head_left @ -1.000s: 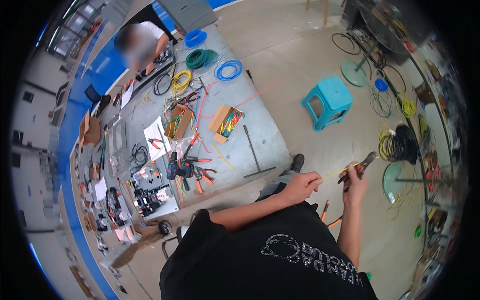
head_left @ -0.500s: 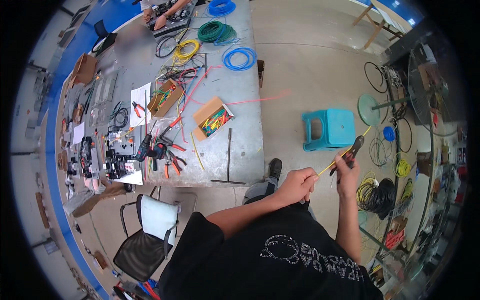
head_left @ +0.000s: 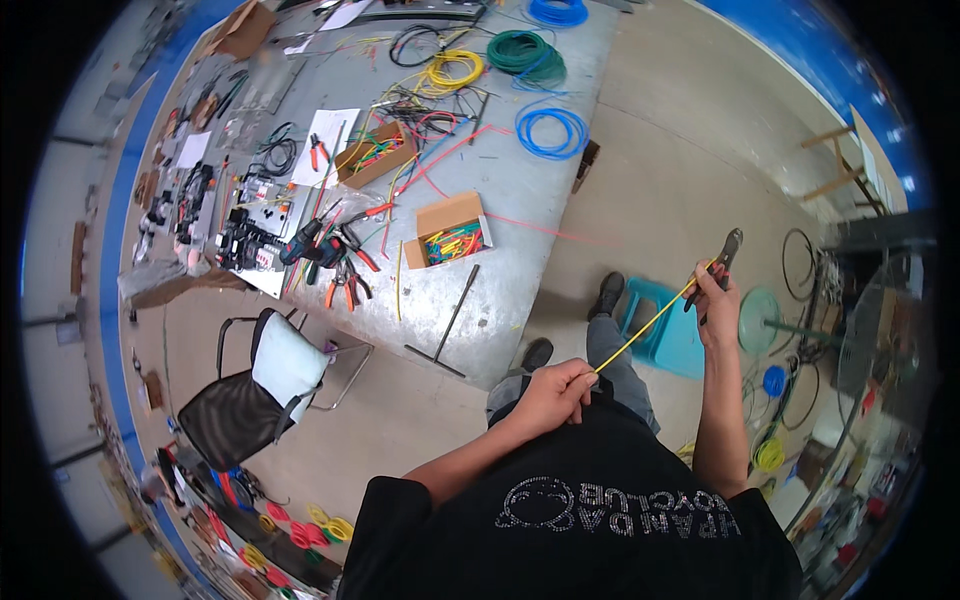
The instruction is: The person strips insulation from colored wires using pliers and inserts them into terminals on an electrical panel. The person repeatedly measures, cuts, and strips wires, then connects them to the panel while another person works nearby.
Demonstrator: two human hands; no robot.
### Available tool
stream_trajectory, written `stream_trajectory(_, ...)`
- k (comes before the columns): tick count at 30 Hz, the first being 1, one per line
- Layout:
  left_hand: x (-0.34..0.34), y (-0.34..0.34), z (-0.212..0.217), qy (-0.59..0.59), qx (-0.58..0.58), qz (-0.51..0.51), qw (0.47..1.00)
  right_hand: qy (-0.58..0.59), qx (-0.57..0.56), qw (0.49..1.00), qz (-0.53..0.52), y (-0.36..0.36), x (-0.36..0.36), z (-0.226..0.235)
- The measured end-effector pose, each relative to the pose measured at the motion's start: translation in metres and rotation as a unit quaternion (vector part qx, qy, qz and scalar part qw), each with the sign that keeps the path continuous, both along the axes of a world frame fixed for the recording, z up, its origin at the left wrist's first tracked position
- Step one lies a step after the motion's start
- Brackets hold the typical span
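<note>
My left hand (head_left: 555,398) is closed in front of my shirt, its fingertips pinching one end of a thin yellow wire (head_left: 641,333). The wire runs taut up and right to my right hand (head_left: 716,305). That hand is wrapped round dark-handled pliers (head_left: 734,243), whose head points away from me past the fingers. The wire reaches the thumb and fingers there; whether the jaws touch it is hidden. Both hands are off the table's right side, over the floor.
The metal table (head_left: 520,270) holds a T-shaped rod (head_left: 452,322), an open box of coloured pieces (head_left: 448,232), a drill (head_left: 312,243) and wire coils. A blue stool (head_left: 672,345) stands below my right arm. A black chair (head_left: 235,415) is at left.
My hands have moved apart, so a longer stretch of yellow wire shows between them. The right hand with the pliers has gone forward. My view has shifted, and the stool now sits closer to my legs.
</note>
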State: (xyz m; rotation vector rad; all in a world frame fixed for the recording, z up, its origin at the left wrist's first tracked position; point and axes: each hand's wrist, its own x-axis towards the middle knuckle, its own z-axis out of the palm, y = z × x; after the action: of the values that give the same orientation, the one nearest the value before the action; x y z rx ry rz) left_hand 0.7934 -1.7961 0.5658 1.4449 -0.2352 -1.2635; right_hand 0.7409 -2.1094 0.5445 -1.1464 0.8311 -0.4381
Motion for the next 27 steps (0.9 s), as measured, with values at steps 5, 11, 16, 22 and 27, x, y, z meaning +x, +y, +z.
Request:
stream_trajectory(5,0.028,-0.078,-0.005,-0.031,0.016,0.049,0.998,-0.041,0.024,0.999,0.023,-0.086,0.049,-0.019)
stream_trajectory(11,0.069,-0.179,0.012,-0.058,0.014,0.055,0.997,-0.045,0.052,0.996,0.063,-0.195,0.111,-0.015)
stream_trajectory(16,0.106,-0.220,0.009,-0.069,0.021,0.098,0.993,-0.046,0.073,0.988,0.129,-0.240,0.172,-0.021)
stream_trajectory(22,0.158,-0.260,-0.002,-0.085,0.043,0.154,0.983,-0.029,0.055,0.981,0.182,-0.275,0.271,-0.041)
stream_trajectory(27,0.213,-0.285,-0.016,-0.058,0.029,0.179,0.982,0.012,0.019,0.973,0.228,-0.312,0.339,-0.068)
